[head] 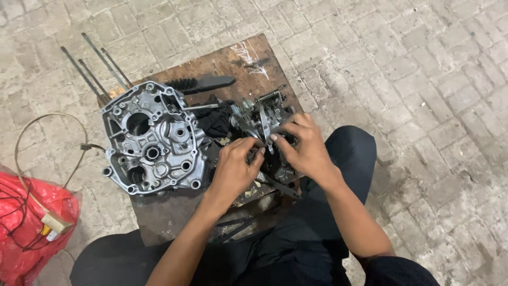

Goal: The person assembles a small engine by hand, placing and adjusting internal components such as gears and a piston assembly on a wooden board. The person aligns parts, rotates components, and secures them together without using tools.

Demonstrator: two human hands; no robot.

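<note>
On a worn wooden board (pixel 248 55) lies a silver engine crankcase half (pixel 153 140) at the left, its inner side up. Right of it sits a dark, greasy gear assembly (pixel 262 119) with shafts and forks. My left hand (pixel 233 169) grips small parts on the near side of that assembly, fingers curled. On the same assembly rests my right hand (pixel 304 148), its fingers closed over the top from the right. What lies under the two palms is hidden.
A black brush (pixel 203 83) lies at the board's far side. Long metal rods (pixel 95 71) stick out past the far left corner. A red plastic bag (pixel 32 228) with wires sits on the brick paving at left. My knees in dark trousers flank the board.
</note>
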